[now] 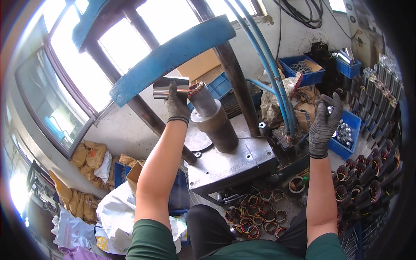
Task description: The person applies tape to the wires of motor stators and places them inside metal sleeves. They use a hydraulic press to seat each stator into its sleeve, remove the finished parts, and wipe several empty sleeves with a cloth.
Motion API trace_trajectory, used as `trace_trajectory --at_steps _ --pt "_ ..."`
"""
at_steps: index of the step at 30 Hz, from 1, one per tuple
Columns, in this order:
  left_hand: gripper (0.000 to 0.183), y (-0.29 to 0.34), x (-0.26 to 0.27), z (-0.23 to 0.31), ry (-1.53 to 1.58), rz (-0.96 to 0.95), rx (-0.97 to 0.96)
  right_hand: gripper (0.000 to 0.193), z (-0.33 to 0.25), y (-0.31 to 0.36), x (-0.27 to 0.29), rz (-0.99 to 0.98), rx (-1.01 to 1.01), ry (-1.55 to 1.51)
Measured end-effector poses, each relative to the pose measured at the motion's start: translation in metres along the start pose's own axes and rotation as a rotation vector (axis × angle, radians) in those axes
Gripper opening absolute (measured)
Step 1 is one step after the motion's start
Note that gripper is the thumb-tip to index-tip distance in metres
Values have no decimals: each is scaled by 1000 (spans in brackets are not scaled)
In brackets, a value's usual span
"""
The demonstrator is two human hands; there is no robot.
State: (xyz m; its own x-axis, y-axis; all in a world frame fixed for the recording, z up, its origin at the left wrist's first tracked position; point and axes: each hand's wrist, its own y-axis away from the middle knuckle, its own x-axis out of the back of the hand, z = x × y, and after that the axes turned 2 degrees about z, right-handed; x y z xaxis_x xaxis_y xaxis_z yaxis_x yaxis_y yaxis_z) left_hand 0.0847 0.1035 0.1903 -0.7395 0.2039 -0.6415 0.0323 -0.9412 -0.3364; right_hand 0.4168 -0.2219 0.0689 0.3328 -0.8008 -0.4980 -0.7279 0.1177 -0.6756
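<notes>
a worker's gloved hands are spread well apart at a press with a blue crossbeam (182, 53), each gripping metal. the left hand (177, 106) is clasped on a shiny metal tube (162, 92), held on its side beneath the beam, one digit lying up across the wall while the rest of the grip is hidden. the tube's end is at the wired coil (196, 89) that tops a grey cylinder (203, 104); whether the two touch cannot be told. the right hand (325, 126), raised near a blue bin (359, 136) of bright parts, has its fingers curled about a small shiny metal piece (330, 109).

the tube looks rigid and smooth, probably of moderate weight, light enough for one hand yet apt to slide or roll in a loose hold. its polished skin would likely scratch or dent before it bent. the surest purchase is around the outer wall at mid-length, fingers clear of both rims, which may be sharp. the small piece, seemingly hard and slick, suits a pinch at its edge. the coil appears the delicate item, its thin leads liable to snag, so any hold belongs on the cylinder below.
</notes>
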Motion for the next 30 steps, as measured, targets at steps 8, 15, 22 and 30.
trace_trajectory --at_steps 8,15,22,30 --pt "33 -43 -11 -2 -57 -151 198 45 1 1 1 11 20 32" --pt "40 -29 -41 14 -327 -187 45 45 4 0 2 11 18 23" --pt "77 -5 -54 19 -493 -257 -74 45 1 0 0 5 2 25" --pt "86 -1 -49 9 -586 -308 -166 42 -4 0 2 -6 -51 4"
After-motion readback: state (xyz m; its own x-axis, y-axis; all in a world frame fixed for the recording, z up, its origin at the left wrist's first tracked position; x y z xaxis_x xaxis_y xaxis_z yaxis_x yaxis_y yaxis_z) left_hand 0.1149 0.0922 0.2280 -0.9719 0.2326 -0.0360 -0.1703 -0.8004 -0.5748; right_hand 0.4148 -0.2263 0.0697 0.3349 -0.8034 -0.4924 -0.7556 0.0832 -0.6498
